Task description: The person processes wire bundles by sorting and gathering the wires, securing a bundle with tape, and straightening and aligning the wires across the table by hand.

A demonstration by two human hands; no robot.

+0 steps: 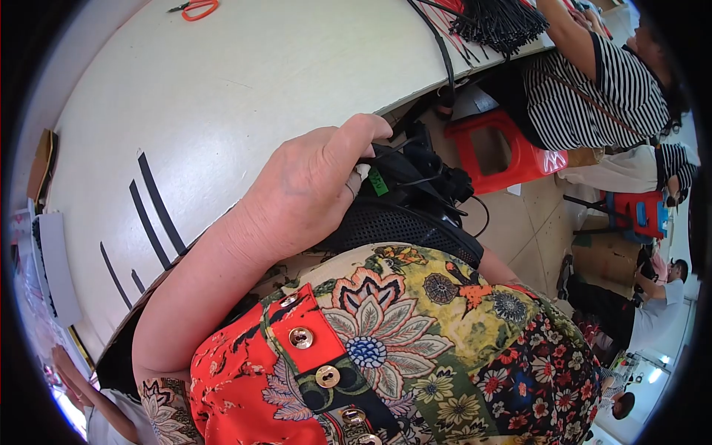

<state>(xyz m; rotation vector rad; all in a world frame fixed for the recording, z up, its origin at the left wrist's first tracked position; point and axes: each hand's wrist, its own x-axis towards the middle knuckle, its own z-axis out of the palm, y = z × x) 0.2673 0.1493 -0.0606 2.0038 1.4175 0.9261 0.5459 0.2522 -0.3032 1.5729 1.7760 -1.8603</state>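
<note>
My left hand [300, 185] reaches across from the left over a black mesh basket [400, 233], its fingers curled at the edge of the table. A ring shows on one finger, with a small whitish bit [362, 171] beside it. The fingertips face away from me, so what they pinch is hidden. Just past them, black cables and dark parts [434, 174] heap up in the basket, along with a green label [377, 182]. Of my right arm only a strip of forearm [498, 267] shows beyond the basket rim; the hand is out of sight.
Several black strips [159, 200] lie along the near left of the white table [245, 89]. Orange-handled cutters [199, 9] and a bundle of black cables [504, 26] lie farther off. Red stools [508, 152] and co-workers, one in a striped shirt [593, 93], are to the right.
</note>
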